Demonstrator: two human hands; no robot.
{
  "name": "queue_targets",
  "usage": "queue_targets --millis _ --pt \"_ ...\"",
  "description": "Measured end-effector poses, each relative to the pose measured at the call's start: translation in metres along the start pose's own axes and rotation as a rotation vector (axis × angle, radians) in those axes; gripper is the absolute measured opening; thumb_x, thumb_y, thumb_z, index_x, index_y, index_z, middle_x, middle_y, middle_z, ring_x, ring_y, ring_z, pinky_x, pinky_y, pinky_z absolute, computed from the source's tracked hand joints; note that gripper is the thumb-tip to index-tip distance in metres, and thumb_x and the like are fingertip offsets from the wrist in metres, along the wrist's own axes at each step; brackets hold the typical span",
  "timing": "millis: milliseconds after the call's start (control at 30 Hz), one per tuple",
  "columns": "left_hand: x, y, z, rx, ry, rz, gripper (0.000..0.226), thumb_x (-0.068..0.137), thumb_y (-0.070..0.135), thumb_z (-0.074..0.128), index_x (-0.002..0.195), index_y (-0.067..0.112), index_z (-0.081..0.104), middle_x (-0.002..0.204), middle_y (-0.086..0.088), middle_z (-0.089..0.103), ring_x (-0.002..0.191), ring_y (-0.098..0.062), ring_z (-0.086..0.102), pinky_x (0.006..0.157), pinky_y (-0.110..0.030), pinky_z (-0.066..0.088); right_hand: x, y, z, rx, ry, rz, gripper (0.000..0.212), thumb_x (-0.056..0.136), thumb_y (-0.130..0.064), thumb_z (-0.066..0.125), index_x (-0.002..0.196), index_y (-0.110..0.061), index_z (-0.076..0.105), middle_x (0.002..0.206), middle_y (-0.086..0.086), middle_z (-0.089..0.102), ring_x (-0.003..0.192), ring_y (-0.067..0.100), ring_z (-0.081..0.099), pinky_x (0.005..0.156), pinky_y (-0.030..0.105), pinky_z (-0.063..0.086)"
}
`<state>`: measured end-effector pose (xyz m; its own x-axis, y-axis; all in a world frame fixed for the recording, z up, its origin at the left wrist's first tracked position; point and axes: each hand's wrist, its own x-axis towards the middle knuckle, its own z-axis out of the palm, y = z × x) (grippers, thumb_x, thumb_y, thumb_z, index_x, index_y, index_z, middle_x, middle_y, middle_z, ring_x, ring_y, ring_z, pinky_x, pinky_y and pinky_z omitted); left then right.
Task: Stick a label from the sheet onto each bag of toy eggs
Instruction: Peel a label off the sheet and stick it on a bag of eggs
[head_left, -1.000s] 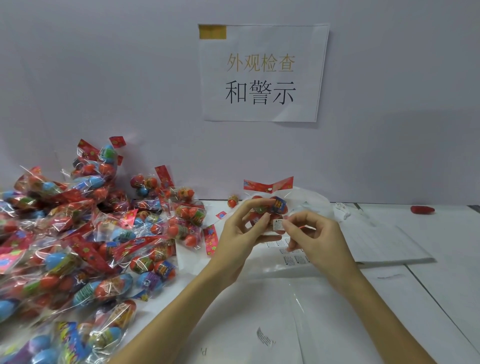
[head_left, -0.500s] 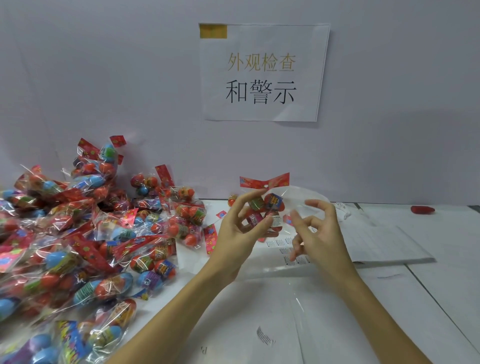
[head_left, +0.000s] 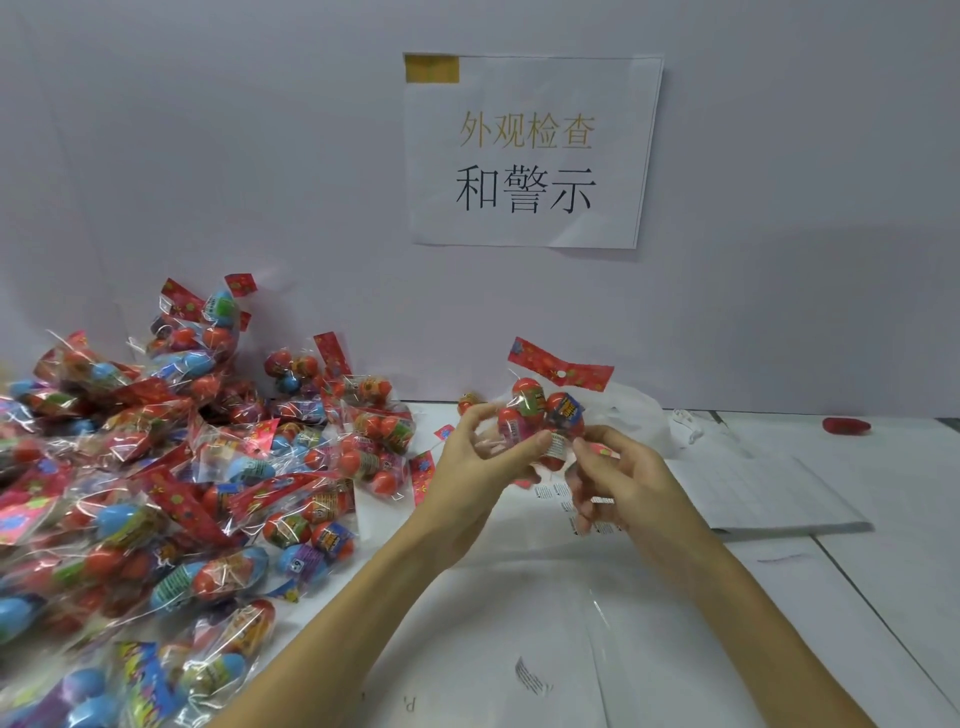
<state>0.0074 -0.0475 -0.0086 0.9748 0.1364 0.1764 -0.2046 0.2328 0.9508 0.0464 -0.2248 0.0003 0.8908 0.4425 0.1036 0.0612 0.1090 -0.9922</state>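
Sign (head_left: 530, 150) on wall: 外观检查 和警示 | Left hand (head_left: 480, 462) pinches a bag of toy eggs (head_left: 543, 415) up over the table (head_left: 857, 571), red strip on top | Right hand (head_left: 618, 480) fingers curled, touching the bag's bottom by a small white label (head_left: 557, 446), words too small to read | Label sheet (head_left: 558, 491) under the hands | Big pile of bags (head_left: 171, 478) on the left

On the white paper sign (head_left: 530, 150) taped to the wall at 12 o'clock: "外观检查" in gold, "和警示" in black beneath. On a sheet (head_left: 415, 696) on the table at 6 o'clock: an upside-down "P". Print on the small labels (head_left: 550, 491) too fine to read.
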Motion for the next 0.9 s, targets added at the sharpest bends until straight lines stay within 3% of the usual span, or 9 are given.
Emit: queue_targets --millis 133,267,400,467,533,600,667,800,900 --pt "0.001 0.002 -0.008 0.151 -0.114 -0.029 0.027 0.087 0.017 0.078 0.113 0.023 0.079 0.097 -0.009 0.075 0.077 -0.017 0.054 0.064 -0.024 0.044 0.004 -0.002 -0.006 0.089 0.153 -0.022 0.069 0.075 -0.058 0.076 0.136 -0.031 0.060 0.116 0.005 0.077 0.106 0.024 0.075 0.091 0.040 0.058" --pt "-0.004 -0.001 -0.004 0.271 -0.178 -0.045 0.024 0.099 0.044 0.067 0.111 0.026 0.078 0.106 -0.013 0.076 0.085 -0.019 0.059 0.064 -0.025 0.048 0.000 -0.004 -0.007 0.043 0.234 -0.024 0.045 0.071 -0.059 0.079 0.105 -0.029 0.083 0.103 0.005 0.081 0.103 0.026 0.077 0.096 0.046 0.058" --pt "-0.005 -0.005 0.002 0.313 -0.080 -0.023 0.048 0.106 0.057 0.045 0.101 0.023 0.079 0.097 -0.008 0.078 0.086 -0.021 0.069 0.076 -0.030 0.055 0.000 -0.004 -0.010 0.112 0.220 0.043 0.037 0.088 -0.049 0.070 0.108 -0.020 0.083 0.108 0.009 0.080 0.103 0.028 0.077 0.087 0.041 0.061" --pt "-0.004 -0.006 0.004 0.296 -0.035 -0.046 0.050 0.107 0.053 0.044 0.104 0.018 0.079 0.099 -0.011 0.079 0.091 -0.027 0.072 0.086 -0.040 0.057 0.003 -0.004 -0.012 0.277 0.129 0.127 0.038 0.095 -0.043 0.066 0.117 -0.015 0.079 0.121 0.012 0.076 0.113 0.031 0.074 0.092 0.045 0.060" --pt "-0.004 -0.005 0.007 0.266 -0.005 -0.060 0.050 0.107 0.053 0.043 0.104 0.019 0.080 0.098 -0.011 0.079 0.087 -0.023 0.072 0.081 -0.037 0.059 0.003 -0.002 -0.011 0.329 0.149 0.119 0.040 0.097 -0.041 0.065 0.123 -0.013 0.076 0.124 0.013 0.075 0.117 0.033 0.072 0.096 0.049 0.058" --pt "-0.004 -0.004 0.008 0.136 0.012 -0.072 0.045 0.109 0.048 0.044 0.108 0.021 0.081 0.102 -0.016 0.078 0.083 -0.024 0.071 0.075 -0.033 0.061 0.005 0.001 -0.010 0.286 0.196 0.036 0.044 0.096 -0.045 0.065 0.125 -0.013 0.074 0.122 0.013 0.076 0.117 0.032 0.072 0.099 0.050 0.056" --pt "-0.004 -0.004 0.006 -0.060 0.020 -0.109 0.037 0.109 0.039 0.049 0.115 0.018 0.078 0.112 -0.020 0.076 0.091 -0.028 0.071 0.087 -0.042 0.062 0.003 0.001 -0.008 0.246 0.129 0.023 0.050 0.097 -0.053 0.061 0.126 -0.014 0.073 0.122 0.013 0.076 0.116 0.029 0.072 0.100 0.049 0.056" --pt "-0.002 -0.006 0.004 -0.164 0.026 -0.181 0.029 0.108 0.025 0.057 0.120 0.004 0.072 0.122 -0.024 0.072 0.104 -0.032 0.070 0.095 -0.050 0.061 0.002 0.003 0.001 0.193 0.106 0.034 0.043 0.091 -0.045 0.070 0.118 -0.012 0.075 0.113 0.015 0.078 0.104 0.031 0.077 0.083 0.039 0.065" --pt "-0.001 -0.002 0.005 0.125 0.114 -0.079 0.030 0.100 0.040 0.067 0.117 0.018 0.076 0.117 -0.006 0.076 0.107 -0.017 0.073 0.095 -0.043 0.061 0.003 0.005 -0.001 0.068 0.238 -0.015 0.021 0.092 -0.029 0.074 0.108 -0.016 0.074 0.098 0.010 0.081 0.089 0.027 0.080 0.067 0.028 0.063"
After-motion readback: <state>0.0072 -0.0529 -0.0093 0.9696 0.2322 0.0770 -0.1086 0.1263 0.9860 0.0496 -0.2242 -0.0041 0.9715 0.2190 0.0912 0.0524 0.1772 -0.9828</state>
